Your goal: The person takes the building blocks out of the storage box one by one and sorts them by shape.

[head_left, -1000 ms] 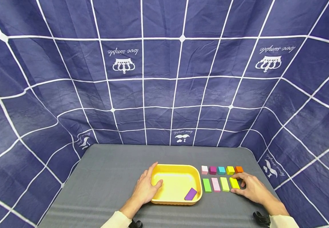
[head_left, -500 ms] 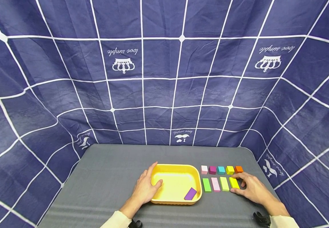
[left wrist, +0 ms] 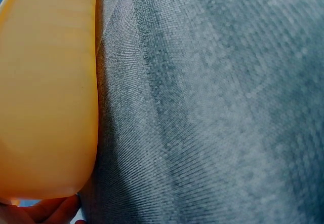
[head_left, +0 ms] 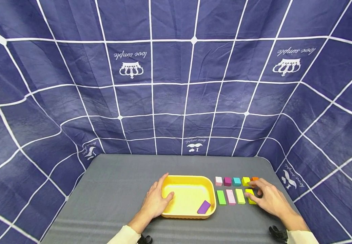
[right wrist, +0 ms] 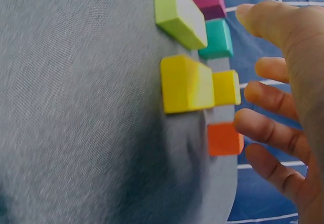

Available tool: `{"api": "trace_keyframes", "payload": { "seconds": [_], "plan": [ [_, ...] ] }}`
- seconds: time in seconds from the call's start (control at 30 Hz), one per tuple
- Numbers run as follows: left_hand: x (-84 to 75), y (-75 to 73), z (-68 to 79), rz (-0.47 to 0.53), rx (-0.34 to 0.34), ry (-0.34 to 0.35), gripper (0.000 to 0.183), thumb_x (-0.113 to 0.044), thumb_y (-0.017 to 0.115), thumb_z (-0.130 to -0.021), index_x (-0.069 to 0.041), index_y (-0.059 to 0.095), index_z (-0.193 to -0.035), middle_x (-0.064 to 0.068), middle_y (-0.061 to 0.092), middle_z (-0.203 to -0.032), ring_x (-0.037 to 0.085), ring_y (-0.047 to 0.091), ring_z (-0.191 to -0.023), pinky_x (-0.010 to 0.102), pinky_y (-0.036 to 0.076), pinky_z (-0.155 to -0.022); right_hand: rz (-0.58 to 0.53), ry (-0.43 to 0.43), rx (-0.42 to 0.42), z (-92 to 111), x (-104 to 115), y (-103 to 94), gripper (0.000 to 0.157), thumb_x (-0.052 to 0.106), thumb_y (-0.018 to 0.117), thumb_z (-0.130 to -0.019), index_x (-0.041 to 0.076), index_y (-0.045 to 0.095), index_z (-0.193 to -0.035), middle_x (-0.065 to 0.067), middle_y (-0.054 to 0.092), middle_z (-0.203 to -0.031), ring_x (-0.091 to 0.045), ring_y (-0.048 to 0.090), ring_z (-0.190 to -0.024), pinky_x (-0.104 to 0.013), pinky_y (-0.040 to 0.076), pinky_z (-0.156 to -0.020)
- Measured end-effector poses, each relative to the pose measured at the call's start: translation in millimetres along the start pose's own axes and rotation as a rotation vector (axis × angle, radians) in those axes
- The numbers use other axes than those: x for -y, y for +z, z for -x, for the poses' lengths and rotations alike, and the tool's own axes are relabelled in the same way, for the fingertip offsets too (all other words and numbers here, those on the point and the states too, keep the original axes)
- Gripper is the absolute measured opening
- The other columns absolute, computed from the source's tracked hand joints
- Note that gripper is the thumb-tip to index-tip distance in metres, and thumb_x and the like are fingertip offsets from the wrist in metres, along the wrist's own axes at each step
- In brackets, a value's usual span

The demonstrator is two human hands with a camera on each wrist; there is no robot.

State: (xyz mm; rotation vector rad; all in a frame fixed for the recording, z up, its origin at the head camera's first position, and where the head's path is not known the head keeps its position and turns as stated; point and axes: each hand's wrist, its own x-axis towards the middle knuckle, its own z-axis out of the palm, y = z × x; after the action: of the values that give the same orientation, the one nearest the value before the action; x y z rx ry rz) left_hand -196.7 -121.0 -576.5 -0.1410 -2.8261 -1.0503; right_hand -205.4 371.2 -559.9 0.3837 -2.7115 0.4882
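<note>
My left hand [head_left: 156, 200] grips the left end of a shallow yellow plastic tray [head_left: 189, 216], thumb over the rim and fingers along the outside. In the left wrist view the tray's side wall [left wrist: 48, 97] fills the left edge, with fingers partly hidden at its bottom corner. One purple block [head_left: 204, 207] lies inside, at the tray's front right. My right hand [head_left: 270, 200] hovers with fingers spread over a yellow oblong block [right wrist: 187, 84] and an orange cube [right wrist: 224, 139]. Nothing is between its fingers and thumb.
Right of the tray, the front row has green [head_left: 221, 198], pink [head_left: 231, 197] and pale yellow-green [head_left: 240, 196] oblong blocks. Behind them stand white-pink [head_left: 218, 181], magenta [head_left: 227, 181], teal [head_left: 236, 182] and yellow [head_left: 246, 181] cubes. A blue gridded curtain [head_left: 170, 98] surrounds the grey table [head_left: 118, 189].
My right hand has let go of the yellow oblong block and risen slightly, toward the back. The block stays at the right end of the front row. My left hand has not moved.
</note>
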Motion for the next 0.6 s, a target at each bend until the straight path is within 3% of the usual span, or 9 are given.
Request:
{"api": "trace_keyframes", "payload": {
  "seconds": [0.27,0.47,0.6],
  "plan": [
    [-0.9,0.0,-1.4,0.006,-0.001,0.005,0.084,-0.037,0.088,-0.1,-0.028,0.05,-0.175,0.017,0.075,-0.139,0.039,0.073,-0.125,0.063,0.059,-0.106,-0.025,-0.093,-0.088,-10,21,-2.7,0.041,0.037,0.105,-0.084,0.024,0.085,-0.117,0.013,0.066,-0.094,0.0,0.059,-0.078,-0.027,0.043,-0.061],
    [0.0,0.2,-1.1,0.007,0.006,-0.009,0.084,-0.038,0.087,-0.101,-0.029,0.049,-0.176,0.017,0.074,-0.144,0.04,0.072,-0.131,0.065,0.058,-0.11,-0.044,-0.141,-0.073,-18,39,-4.5,0.038,0.034,0.106,-0.085,0.025,0.087,-0.117,0.014,0.073,-0.102,-0.003,0.068,-0.083,-0.026,0.052,-0.064],
    [-0.5,-0.5,-0.7,0.009,-0.001,0.003,0.083,-0.038,0.087,-0.101,-0.028,0.05,-0.175,0.017,0.074,-0.143,0.041,0.072,-0.13,0.066,0.058,-0.108,-0.049,-0.169,-0.04,-24,50,-4.6,0.037,0.036,0.104,-0.087,0.027,0.087,-0.118,0.017,0.073,-0.103,-0.002,0.068,-0.082,-0.026,0.051,-0.064]
  ]
}}
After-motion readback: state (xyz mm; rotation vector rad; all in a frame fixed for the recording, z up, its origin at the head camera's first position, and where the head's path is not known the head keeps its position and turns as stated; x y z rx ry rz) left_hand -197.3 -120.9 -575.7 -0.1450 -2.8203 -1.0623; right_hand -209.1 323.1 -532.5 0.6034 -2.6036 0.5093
